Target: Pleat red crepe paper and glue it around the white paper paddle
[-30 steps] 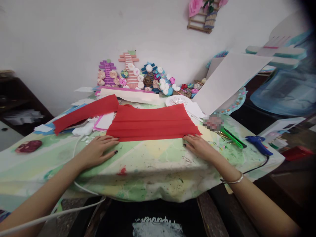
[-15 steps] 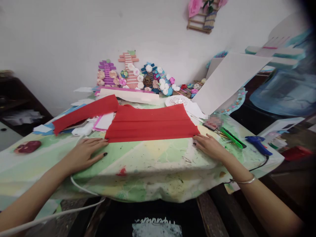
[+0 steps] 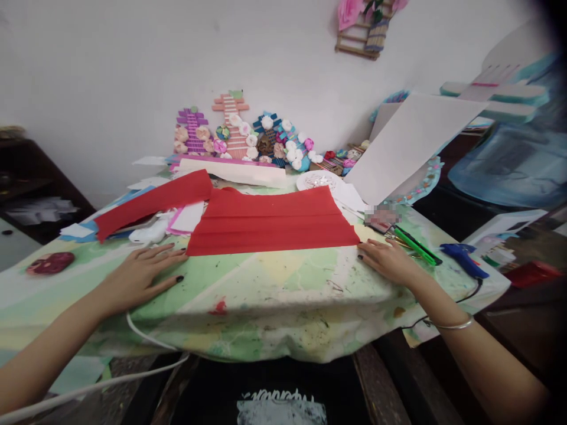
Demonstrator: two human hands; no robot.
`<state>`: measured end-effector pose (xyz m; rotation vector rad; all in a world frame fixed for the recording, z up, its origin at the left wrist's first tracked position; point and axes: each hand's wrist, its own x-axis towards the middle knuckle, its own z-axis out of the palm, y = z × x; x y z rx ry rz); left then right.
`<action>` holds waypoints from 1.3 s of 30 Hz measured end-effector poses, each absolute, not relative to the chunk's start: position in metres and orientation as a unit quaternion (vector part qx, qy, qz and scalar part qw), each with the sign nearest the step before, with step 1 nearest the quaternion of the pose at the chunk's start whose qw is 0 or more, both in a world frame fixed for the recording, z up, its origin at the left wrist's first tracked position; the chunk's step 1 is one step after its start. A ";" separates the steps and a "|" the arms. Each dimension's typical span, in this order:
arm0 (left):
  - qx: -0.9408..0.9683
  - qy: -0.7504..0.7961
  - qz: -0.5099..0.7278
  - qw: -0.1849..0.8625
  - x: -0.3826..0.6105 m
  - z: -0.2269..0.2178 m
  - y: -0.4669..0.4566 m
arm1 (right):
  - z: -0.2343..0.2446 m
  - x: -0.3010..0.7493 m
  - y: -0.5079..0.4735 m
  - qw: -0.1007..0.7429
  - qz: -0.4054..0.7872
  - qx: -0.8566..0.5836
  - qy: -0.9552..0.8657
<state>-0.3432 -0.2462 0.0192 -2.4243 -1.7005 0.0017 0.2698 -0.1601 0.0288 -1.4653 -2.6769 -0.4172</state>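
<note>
A wide red sheet with crosswise creases (image 3: pixel 274 221), perhaps crepe paper, lies flat on the cloth-covered table (image 3: pixel 274 295). Beside its near left corner, my left hand (image 3: pixel 137 274) rests palm down, fingers stretched out. My right hand (image 3: pixel 387 260) lies flat by the near right corner, its fingertips at or just beyond the sheet's edge. Neither hand grips anything. Left of the sheet, a separate red strip (image 3: pixel 155 200) slants over papers and a white object (image 3: pixel 150 233).
A green utility knife (image 3: pixel 416 245) and a blue glue gun (image 3: pixel 465 260) lie to the right. Flower-decorated stick crafts (image 3: pixel 234 130) stand along the wall. A dark red object (image 3: pixel 51 263) sits at left. A white cable (image 3: pixel 150 336) hangs over the front edge.
Both hands have slid outward, the left one to the left and the right one to the right. The sheet's near edge looks slightly wider.
</note>
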 end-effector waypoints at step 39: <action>-0.857 -0.495 -0.124 0.066 -0.279 0.013 -0.221 | 0.022 0.110 -0.186 0.126 -0.002 -0.383 -0.915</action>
